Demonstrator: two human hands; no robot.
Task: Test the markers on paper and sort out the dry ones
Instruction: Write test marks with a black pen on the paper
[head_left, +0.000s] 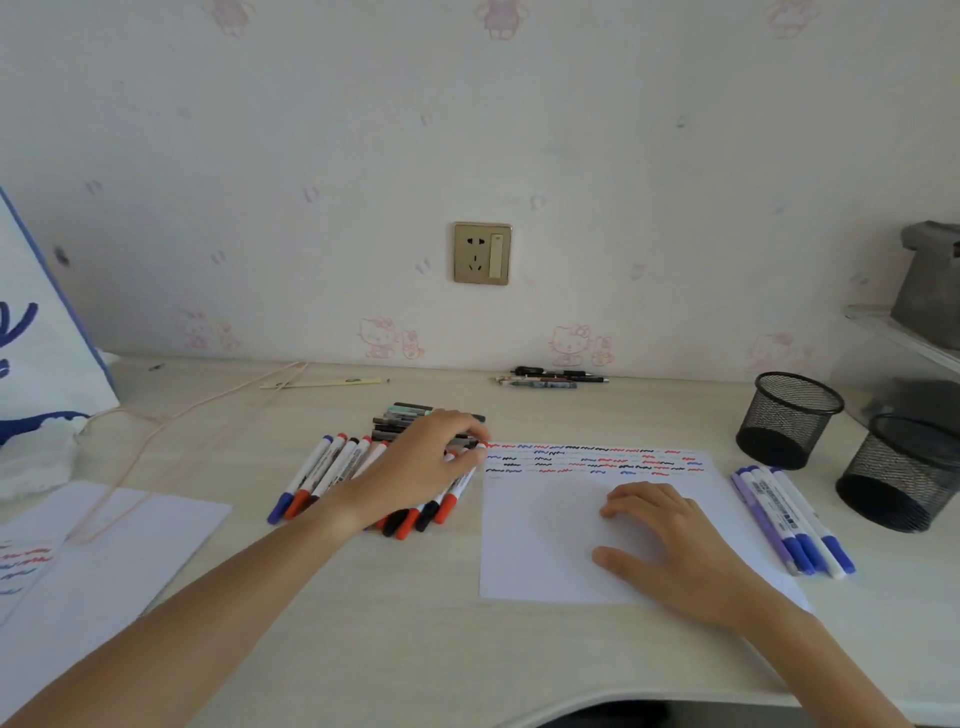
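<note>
Head view: untested markers (332, 475) lie fanned, long axes running near-left to far-right. Left hand (415, 467) pinches a red-capped marker (460, 486) at the pile's right edge. Test paper (545, 545) carries several scribble rows; right hand (670, 540) presses it flat, fingers relaxed. Sorted blue markers (792, 519) lie rightward; many remain.

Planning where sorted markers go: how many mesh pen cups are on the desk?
2, both at the desk's right end: one mesh cup farther back, the other mesh cup nearer and partly cut off by the frame edge.

paper (550, 545) white, red/blue/black squiggles | cups (789, 421) black mesh | wall (467, 130) pink cartoons
</note>
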